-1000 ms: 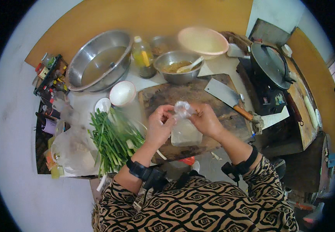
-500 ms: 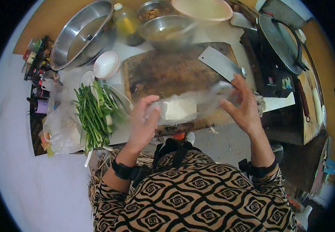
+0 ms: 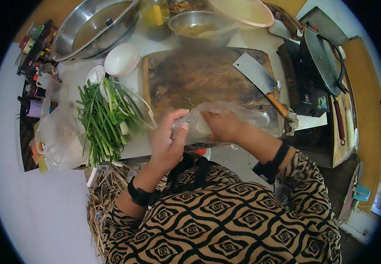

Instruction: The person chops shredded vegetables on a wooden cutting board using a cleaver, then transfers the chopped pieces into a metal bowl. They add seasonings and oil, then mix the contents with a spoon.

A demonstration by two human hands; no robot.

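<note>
Both hands work a clear plastic bag [image 3: 239,115] holding a pale white block at the near edge of a dark wooden cutting board [image 3: 199,81]. My left hand [image 3: 166,141] grips the bag's left end from outside. My right hand [image 3: 223,125] is pushed into the bag against the white block. A cleaver [image 3: 256,77] with a wooden handle lies on the board's right side, apart from both hands.
Green scallions [image 3: 104,119] lie left of the board beside a white bowl [image 3: 121,59] and a plastic bag [image 3: 58,136]. Steel bowls [image 3: 93,26], a bottle and a pale bowl [image 3: 243,11] stand at the back. A lidded pan [image 3: 324,59] sits at the right.
The bag, held up and stretched wide between both hands half a second ago, is now bunched low at the board's edge, and my right hand has gone inside it.
</note>
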